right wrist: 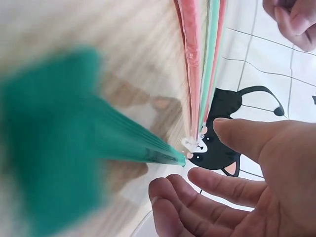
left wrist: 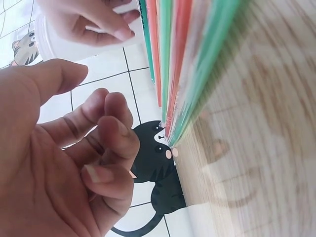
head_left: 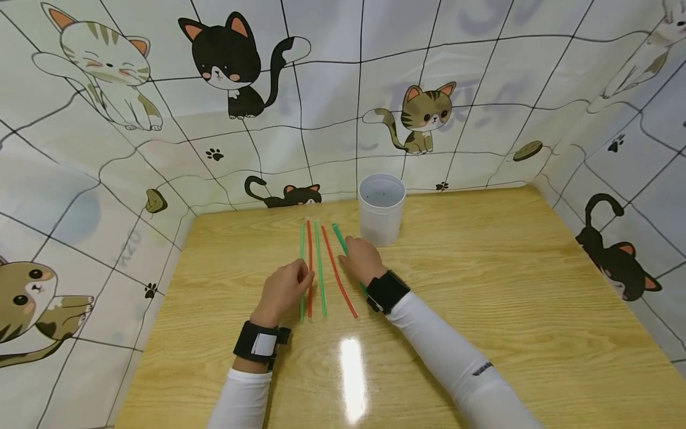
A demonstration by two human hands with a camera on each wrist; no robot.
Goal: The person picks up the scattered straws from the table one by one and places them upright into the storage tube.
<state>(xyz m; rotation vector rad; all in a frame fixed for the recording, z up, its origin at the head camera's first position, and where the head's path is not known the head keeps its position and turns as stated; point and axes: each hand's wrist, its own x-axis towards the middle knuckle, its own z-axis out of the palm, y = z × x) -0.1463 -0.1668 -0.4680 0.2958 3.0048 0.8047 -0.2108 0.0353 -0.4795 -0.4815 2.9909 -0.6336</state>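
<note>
Several straws lie side by side, lengthwise, on the table. From the left in the head view they are a light green straw (head_left: 302, 241), a red straw (head_left: 309, 241), another light green straw (head_left: 319, 262) and a slanting red straw (head_left: 336, 271). Furthest right is a thicker dark green straw (head_left: 339, 236). My left hand (head_left: 284, 289) is over the left straws, fingers loosely bent; the left wrist view shows nothing between thumb and fingers. Beside the dark green straw is my right hand (head_left: 364, 260), partly covering it. Its thumb and fingers stand apart in the right wrist view, nothing between them.
A translucent white plastic cup (head_left: 382, 214) stands upright near the table's back edge, just beyond the right hand. The wooden table (head_left: 482, 286) is bordered at the back and sides by white cat-print sheeting (head_left: 332, 95).
</note>
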